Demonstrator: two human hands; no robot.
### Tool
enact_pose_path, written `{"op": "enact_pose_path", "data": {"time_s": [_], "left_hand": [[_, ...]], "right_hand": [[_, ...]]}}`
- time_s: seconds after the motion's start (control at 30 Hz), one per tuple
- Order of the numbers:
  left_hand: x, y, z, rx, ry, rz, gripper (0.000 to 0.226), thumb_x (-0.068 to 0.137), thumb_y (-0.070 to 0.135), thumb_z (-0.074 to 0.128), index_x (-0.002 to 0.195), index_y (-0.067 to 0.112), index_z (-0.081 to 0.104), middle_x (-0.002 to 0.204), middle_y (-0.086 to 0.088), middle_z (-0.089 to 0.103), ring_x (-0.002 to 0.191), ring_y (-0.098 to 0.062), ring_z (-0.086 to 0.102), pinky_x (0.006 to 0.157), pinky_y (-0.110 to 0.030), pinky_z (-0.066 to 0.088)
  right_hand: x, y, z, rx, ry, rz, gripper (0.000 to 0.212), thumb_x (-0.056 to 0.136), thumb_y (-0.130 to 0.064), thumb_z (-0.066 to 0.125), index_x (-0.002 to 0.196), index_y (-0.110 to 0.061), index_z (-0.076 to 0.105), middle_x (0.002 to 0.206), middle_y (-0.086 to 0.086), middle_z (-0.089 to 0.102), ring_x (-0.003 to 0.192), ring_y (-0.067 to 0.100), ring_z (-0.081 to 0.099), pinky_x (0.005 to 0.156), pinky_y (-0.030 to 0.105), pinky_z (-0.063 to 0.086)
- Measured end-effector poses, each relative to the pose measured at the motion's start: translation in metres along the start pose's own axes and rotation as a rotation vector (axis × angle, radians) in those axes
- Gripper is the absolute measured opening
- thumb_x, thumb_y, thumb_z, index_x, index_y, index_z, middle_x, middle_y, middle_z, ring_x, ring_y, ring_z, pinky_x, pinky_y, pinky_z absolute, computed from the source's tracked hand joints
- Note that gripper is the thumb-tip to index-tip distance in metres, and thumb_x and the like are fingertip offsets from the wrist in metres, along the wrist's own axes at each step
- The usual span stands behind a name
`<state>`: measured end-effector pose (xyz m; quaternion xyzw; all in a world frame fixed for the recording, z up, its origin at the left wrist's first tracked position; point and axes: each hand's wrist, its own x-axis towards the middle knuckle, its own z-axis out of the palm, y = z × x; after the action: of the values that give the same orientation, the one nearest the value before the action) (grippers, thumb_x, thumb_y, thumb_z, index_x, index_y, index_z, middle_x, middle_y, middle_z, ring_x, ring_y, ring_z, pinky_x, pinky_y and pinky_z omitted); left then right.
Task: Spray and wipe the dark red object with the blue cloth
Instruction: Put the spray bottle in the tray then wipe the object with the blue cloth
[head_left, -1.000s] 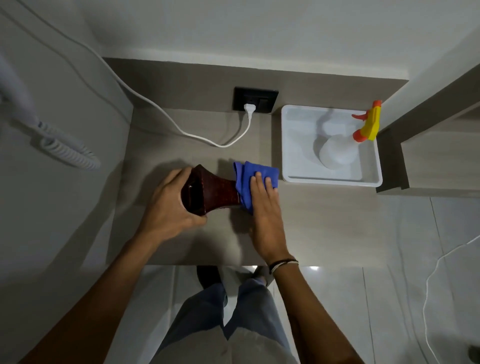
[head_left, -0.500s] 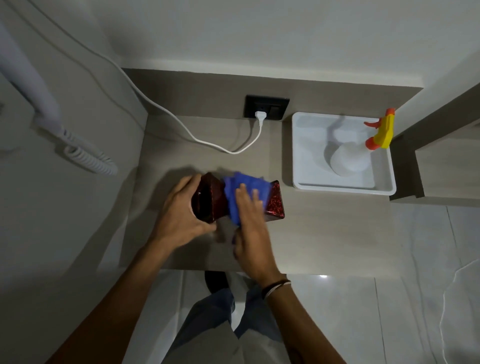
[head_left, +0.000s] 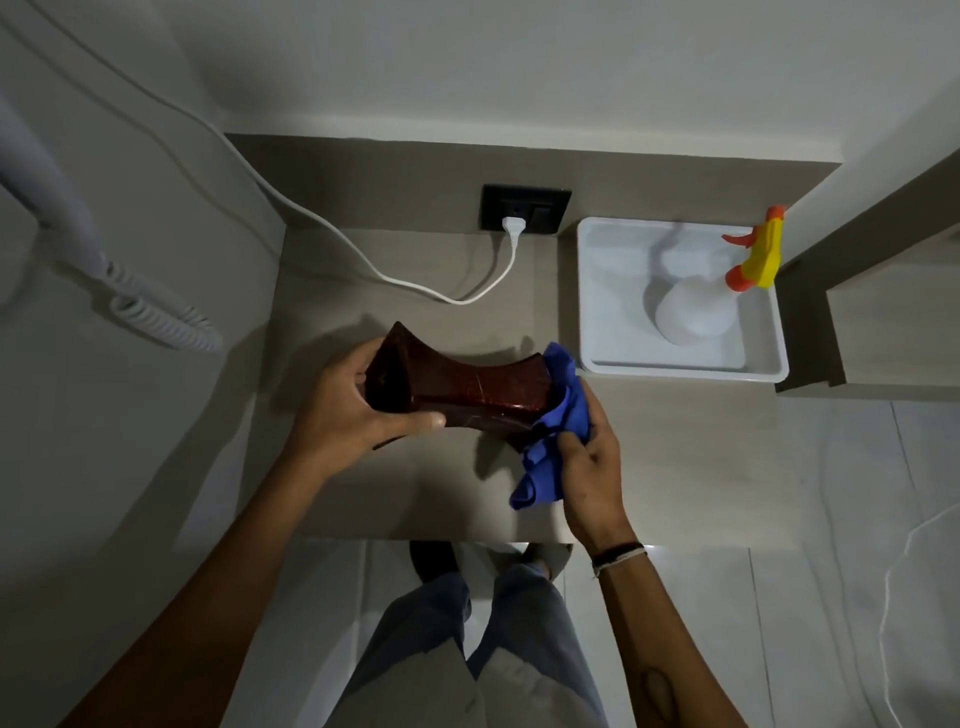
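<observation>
The dark red object (head_left: 467, 392), a glossy waisted vase, lies sideways above the grey counter (head_left: 415, 493). My left hand (head_left: 353, 410) grips its wide left end, thumb along the lower side. My right hand (head_left: 587, 452) holds the blue cloth (head_left: 553, 447) bunched against the object's right end, which the cloth covers. A loose corner of cloth hangs down toward the counter. The spray bottle (head_left: 696, 312), white with a yellow and orange trigger head, stands in the white tray (head_left: 675, 370) at the right, away from both hands.
A white cable (head_left: 363, 265) runs across the back of the counter to a black wall socket (head_left: 524, 208). A coiled cord (head_left: 156, 317) hangs on the left wall. A wooden ledge (head_left: 893, 332) rises right of the tray. My legs stand below the counter's front edge.
My right hand slid the cloth from the object's middle to its right end. The object has been lifted and turned slightly, showing more of its side.
</observation>
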<state>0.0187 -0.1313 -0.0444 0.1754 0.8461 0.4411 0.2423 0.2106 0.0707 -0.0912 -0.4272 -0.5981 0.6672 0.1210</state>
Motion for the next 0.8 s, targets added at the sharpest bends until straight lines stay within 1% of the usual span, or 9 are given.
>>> {"op": "enact_pose_path", "data": {"time_s": [0.1, 0.17, 0.23, 0.33, 0.4, 0.47, 0.57, 0.73, 0.8], "left_hand": [[0.006, 0.011, 0.000, 0.026, 0.054, -0.077, 0.121, 0.048, 0.101, 0.073, 0.156, 0.054, 0.045, 0.139, 0.011, 0.073, 0.127, -0.009, 0.067, 0.109, -0.036, 0.054], [0.008, 0.020, 0.002, 0.104, -0.010, -0.112, 0.125, 0.056, 0.109, 0.052, 0.165, 0.051, 0.029, 0.155, -0.002, 0.064, 0.142, -0.021, 0.060, 0.119, -0.051, 0.047], [0.008, 0.026, 0.002, 0.183, -0.109, -0.118, 0.119, 0.061, 0.112, 0.040, 0.165, 0.060, 0.014, 0.168, 0.001, 0.049, 0.154, -0.022, 0.046, 0.124, -0.052, 0.039], [0.005, 0.019, -0.006, 0.163, -0.275, -0.112, 0.134, 0.051, 0.099, 0.077, 0.153, 0.077, -0.007, 0.178, 0.012, 0.027, 0.162, -0.013, 0.029, 0.129, -0.049, 0.031], [0.005, 0.009, -0.012, 0.222, -0.358, -0.089, 0.157, 0.044, 0.081, 0.095, 0.158, 0.069, -0.012, 0.182, 0.013, 0.009, 0.165, -0.011, 0.017, 0.131, -0.049, 0.027], [0.008, 0.004, -0.012, 0.284, -0.310, -0.014, 0.154, 0.045, 0.066, 0.096, 0.170, 0.041, 0.009, 0.181, 0.009, 0.014, 0.164, -0.012, 0.022, 0.130, -0.047, 0.031], [0.010, 0.001, -0.005, 0.285, -0.141, 0.137, 0.108, 0.049, 0.047, 0.088, 0.148, 0.030, 0.048, 0.145, 0.008, 0.056, 0.136, -0.023, 0.056, 0.112, -0.052, 0.051], [0.007, 0.005, 0.006, 0.258, -0.044, 0.183, 0.099, 0.048, 0.043, 0.085, 0.142, 0.031, 0.053, 0.131, 0.009, 0.056, 0.118, -0.018, 0.062, 0.100, -0.043, 0.056], [0.006, 0.008, 0.010, 0.260, -0.044, 0.167, 0.100, 0.048, 0.043, 0.084, 0.142, 0.027, 0.054, 0.134, 0.005, 0.057, 0.119, -0.021, 0.064, 0.102, -0.046, 0.057]], "right_hand": [[0.017, -0.007, -0.002, 0.130, 0.033, 0.084, 0.075, 0.095, 0.019, 0.037, 0.157, -0.021, 0.052, 0.131, -0.001, 0.077, 0.113, 0.026, 0.077, 0.093, 0.039, 0.066], [0.025, -0.013, 0.003, 0.159, 0.056, 0.097, 0.073, 0.095, 0.019, 0.037, 0.155, -0.019, 0.055, 0.141, 0.011, 0.071, 0.126, 0.040, 0.070, 0.102, 0.047, 0.062], [0.030, -0.016, 0.008, 0.153, 0.065, 0.079, 0.071, 0.096, 0.020, 0.038, 0.156, -0.016, 0.054, 0.146, 0.017, 0.068, 0.131, 0.045, 0.066, 0.112, 0.057, 0.056], [0.041, -0.021, 0.009, 0.094, 0.076, 0.058, 0.072, 0.097, 0.020, 0.037, 0.158, -0.015, 0.051, 0.145, 0.015, 0.068, 0.129, 0.040, 0.068, 0.113, 0.061, 0.054], [0.044, -0.025, 0.010, 0.033, 0.058, 0.038, 0.073, 0.097, 0.020, 0.037, 0.160, -0.015, 0.049, 0.143, 0.012, 0.069, 0.124, 0.032, 0.072, 0.111, 0.055, 0.057], [0.045, -0.027, 0.010, -0.029, 0.017, 0.006, 0.073, 0.098, 0.020, 0.037, 0.162, -0.013, 0.044, 0.152, 0.013, 0.063, 0.133, 0.032, 0.066, 0.117, 0.055, 0.052], [0.042, -0.028, 0.011, -0.129, -0.016, -0.064, 0.073, 0.099, 0.020, 0.040, 0.165, -0.009, 0.036, 0.164, 0.013, 0.051, 0.145, 0.031, 0.056, 0.124, 0.055, 0.044], [0.013, -0.030, 0.015, -0.347, 0.003, -0.323, 0.080, 0.096, 0.022, 0.044, 0.169, -0.006, 0.024, 0.175, 0.011, 0.033, 0.161, 0.023, 0.036, 0.132, 0.051, 0.033], [-0.004, -0.034, 0.025, -0.430, -0.085, -0.466, 0.081, 0.097, 0.011, 0.046, 0.170, -0.007, 0.016, 0.177, 0.013, 0.027, 0.159, 0.028, 0.039, 0.128, 0.057, 0.039]]}}
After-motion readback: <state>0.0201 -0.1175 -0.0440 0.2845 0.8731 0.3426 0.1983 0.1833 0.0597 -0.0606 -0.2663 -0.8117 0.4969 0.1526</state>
